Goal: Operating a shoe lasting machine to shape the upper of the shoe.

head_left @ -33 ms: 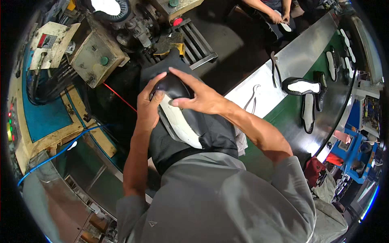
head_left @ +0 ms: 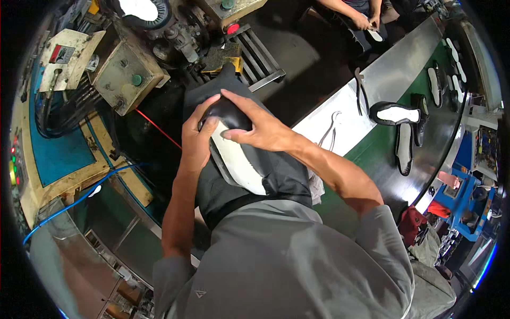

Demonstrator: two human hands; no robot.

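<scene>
A black shoe upper (head_left: 227, 113) with a long white insole (head_left: 238, 162) on its underside lies bottom-up across my lap, toe end pointing away from me. Around the left side of the toe curls my left hand (head_left: 197, 135), its thumb pressed on the front of the white insole. My right hand (head_left: 261, 126) grips the toe from the other side, thumb laid across the black edge beside the insole. Both sets of fingertips almost meet at the toe's tip. Whatever lies beneath the shoe's toe is hidden.
On the green-topped bench (head_left: 350, 183) to my right lie several black shoe uppers, one with a white insole (head_left: 396, 114), and pincers (head_left: 333, 130) on a white sheet. Machinery with a control box (head_left: 127, 80) stands at left. A co-worker's hands (head_left: 366, 22) hold a shoe far ahead.
Both hands and the shoe have shifted only slightly, with the grip on the toe kept. The co-worker and the bench items look the same.
</scene>
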